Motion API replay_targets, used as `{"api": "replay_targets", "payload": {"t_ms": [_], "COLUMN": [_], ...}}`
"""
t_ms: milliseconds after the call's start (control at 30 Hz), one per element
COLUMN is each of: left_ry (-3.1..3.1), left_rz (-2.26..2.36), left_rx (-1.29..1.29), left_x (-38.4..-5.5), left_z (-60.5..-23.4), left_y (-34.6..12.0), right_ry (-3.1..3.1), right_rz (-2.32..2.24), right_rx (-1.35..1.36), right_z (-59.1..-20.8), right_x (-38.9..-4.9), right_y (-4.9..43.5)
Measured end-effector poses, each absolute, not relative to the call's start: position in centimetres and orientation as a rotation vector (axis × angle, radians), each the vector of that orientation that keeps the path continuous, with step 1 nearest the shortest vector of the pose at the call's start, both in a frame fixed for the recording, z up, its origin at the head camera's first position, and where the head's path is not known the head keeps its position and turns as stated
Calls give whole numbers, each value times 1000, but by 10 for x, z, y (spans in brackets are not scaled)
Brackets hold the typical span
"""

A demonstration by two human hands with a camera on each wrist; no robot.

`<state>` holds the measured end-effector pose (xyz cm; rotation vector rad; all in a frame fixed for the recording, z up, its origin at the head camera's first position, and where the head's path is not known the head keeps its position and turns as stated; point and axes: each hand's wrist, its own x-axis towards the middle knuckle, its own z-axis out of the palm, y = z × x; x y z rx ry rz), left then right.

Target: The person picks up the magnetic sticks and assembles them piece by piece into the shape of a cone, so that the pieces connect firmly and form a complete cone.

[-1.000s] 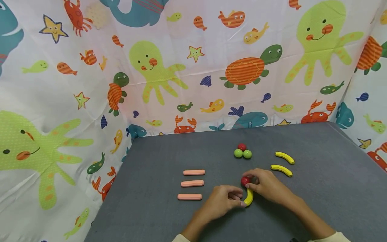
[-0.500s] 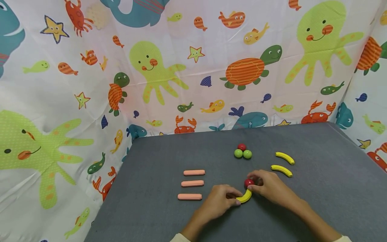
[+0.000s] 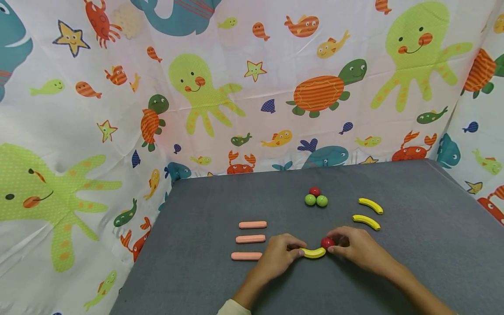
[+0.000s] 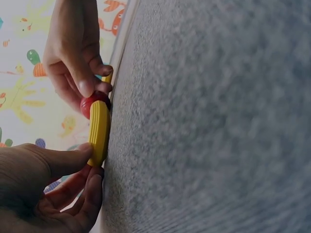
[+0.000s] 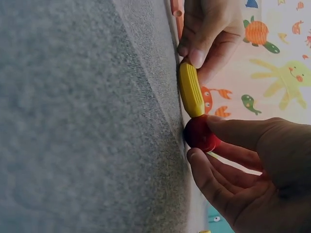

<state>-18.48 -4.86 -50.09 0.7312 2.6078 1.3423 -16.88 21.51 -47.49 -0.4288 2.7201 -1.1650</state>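
Note:
A yellow toy banana point(image 3: 313, 253) lies nearly level across the table in the head view, its ends curving slightly up. My left hand point(image 3: 280, 253) pinches its left end between thumb and fingers. Against its right end sits a shiny red ball point(image 3: 327, 243), like a small toy apple. The thumb and fingers of my right hand point(image 3: 354, 247) hold that ball from the right. Both wrist views show the banana point(image 4: 98, 131) and the red ball point(image 5: 200, 134) end to end, close on the grey cloth.
Several pink sticks, the nearest one point(image 3: 246, 256) beside my left hand, lie in a column. Farther back, two green balls point(image 3: 310, 200) and a red ball point(image 3: 314, 191) form a cluster. Two more toy bananas point(image 3: 366, 222) lie right. A printed sea-animal curtain point(image 3: 267, 52) stands behind the table point(image 3: 197, 280).
The banana has swung from nearly upright to nearly level, its left end moving left and up with my left hand. The red ball has shifted slightly right and nearer with my right hand.

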Motion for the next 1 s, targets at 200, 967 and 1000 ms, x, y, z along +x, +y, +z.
{"api": "replay_targets", "payload": {"t_ms": [200,967,1000], "left_ry": [2617,2642,2649], "left_rz": [1354,1373,1371], "left_rx": [705,775,788], "left_x": [-187,-186,-186], "left_z": [-501,-499,-498], "left_y": [-50,-42,-43], "right_ry": [2671,2655,2656], "right_rz": [-1185,-1268,-1271], "right_rx": [-425,-457,-453], "right_z": [-476,-481,-482], "right_x": [-165,-154,-156], "right_y": [218,225,223]}}
